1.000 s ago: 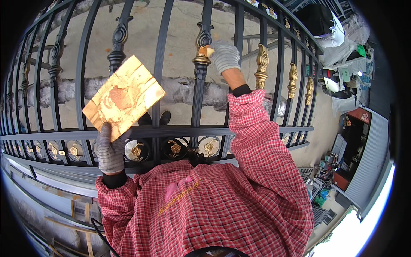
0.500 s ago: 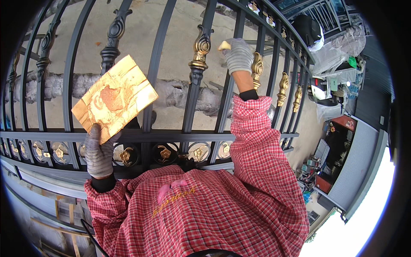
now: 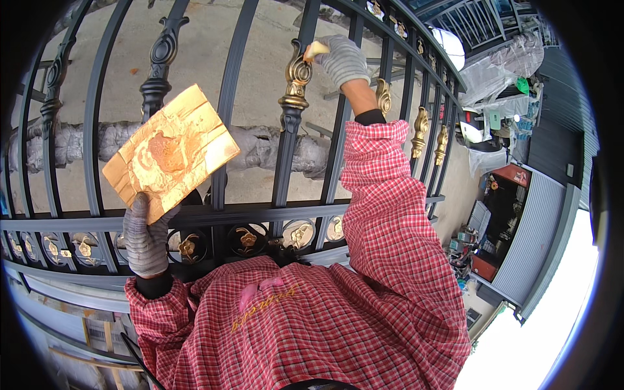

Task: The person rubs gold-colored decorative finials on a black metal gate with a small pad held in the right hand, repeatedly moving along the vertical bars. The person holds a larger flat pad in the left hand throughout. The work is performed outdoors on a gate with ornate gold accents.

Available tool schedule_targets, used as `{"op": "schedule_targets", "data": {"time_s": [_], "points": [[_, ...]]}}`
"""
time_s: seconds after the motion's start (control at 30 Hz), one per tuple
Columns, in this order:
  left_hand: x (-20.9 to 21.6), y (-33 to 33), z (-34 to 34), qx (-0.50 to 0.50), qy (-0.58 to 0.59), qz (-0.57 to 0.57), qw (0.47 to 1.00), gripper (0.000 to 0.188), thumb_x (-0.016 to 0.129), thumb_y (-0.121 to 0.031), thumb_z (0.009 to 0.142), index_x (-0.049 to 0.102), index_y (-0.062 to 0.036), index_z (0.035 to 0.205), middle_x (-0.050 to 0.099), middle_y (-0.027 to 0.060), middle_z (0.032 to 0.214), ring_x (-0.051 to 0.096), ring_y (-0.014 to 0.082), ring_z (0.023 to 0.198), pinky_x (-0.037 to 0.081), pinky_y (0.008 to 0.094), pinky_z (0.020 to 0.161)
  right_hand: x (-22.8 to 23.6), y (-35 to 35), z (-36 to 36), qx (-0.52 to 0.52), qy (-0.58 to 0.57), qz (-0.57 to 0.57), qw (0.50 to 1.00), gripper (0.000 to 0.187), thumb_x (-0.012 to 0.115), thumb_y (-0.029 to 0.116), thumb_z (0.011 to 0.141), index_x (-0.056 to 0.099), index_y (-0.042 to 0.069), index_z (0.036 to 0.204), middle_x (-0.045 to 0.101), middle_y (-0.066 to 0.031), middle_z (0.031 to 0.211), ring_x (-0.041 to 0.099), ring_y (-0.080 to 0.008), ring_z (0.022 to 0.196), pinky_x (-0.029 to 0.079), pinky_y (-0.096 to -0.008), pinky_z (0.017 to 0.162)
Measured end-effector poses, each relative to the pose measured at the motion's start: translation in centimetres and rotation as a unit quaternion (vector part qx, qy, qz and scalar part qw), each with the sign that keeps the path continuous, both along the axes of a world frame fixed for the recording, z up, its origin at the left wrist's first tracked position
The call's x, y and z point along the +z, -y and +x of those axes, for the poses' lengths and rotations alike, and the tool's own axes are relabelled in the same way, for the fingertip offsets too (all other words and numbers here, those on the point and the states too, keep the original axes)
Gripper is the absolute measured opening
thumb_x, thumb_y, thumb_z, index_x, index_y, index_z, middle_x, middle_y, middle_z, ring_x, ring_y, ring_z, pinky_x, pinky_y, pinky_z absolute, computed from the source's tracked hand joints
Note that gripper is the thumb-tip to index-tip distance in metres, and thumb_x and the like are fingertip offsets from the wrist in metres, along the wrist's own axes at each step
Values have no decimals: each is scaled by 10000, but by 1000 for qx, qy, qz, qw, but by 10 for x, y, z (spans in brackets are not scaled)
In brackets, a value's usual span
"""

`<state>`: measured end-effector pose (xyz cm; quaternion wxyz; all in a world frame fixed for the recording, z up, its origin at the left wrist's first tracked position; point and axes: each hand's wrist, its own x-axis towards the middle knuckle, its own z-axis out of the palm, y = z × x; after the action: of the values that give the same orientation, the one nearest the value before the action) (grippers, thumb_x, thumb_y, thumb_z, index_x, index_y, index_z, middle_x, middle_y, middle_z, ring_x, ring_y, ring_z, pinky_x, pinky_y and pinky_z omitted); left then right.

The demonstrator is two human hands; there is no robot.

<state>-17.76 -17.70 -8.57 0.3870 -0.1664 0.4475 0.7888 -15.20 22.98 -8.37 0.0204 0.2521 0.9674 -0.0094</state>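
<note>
The left hand [image 3: 144,237], in a grey striped glove, is clamped on the lower corner of the gold-smeared board [image 3: 172,153]; the board is tilted, its coated face toward the camera. The right hand [image 3: 344,62], gloved likewise, grips the pale applicator [image 3: 316,49] between its fingers. The applicator is located at the upper part of the scroll ornament [image 3: 298,81] – actual contact cannot be confirmed. This ornament is partly gold over black. Ornaments to the right [image 3: 420,132] are gold; the nearest left-side ornament [image 3: 161,55] is black. Gold flower rosettes [image 3: 247,239] sit below the rail [image 3: 286,214].
</note>
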Motion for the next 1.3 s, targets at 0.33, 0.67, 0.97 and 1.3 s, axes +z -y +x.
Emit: {"op": "schedule_targets", "data": {"time_s": [0.33,0.67,0.97,1.3], "points": [[-4,4,-12,0,-8,-10,1000,602,590,-315,750,342,48,1162,486,123,1068,528,190,939,505,257,725,-6,10,-5,-65,82,39,994,228,632,247,652,630,92,820,602,-139,813,586,-296,762,466,-360,629],[5,-11,-12,-15,-17,-19,1000,644,613,-339,723,339,42,1163,486,131,1076,535,210,942,506,291,710,-24,23,-21,-121,33,40,991,265,646,271,649,616,67,815,600,-132,811,573,-293,770,451,-370,672],[3,-20,-12,-31,-19,2,999,591,606,-302,739,357,21,1167,488,106,1084,528,189,952,491,276,748,-26,29,-17,-134,-64,11,989,326,636,324,647,597,88,868,596,-135,833,569,-299,784,451,-367,671],[2,-16,-14,-42,-30,-10,999,619,595,-313,747,322,21,1191,462,116,1118,519,198,967,491,277,750,-15,17,22,-266,-172,-102,943,360,688,242,610,596,16,874,602,-160,830,585,-273,773,452,-336,689]]}}
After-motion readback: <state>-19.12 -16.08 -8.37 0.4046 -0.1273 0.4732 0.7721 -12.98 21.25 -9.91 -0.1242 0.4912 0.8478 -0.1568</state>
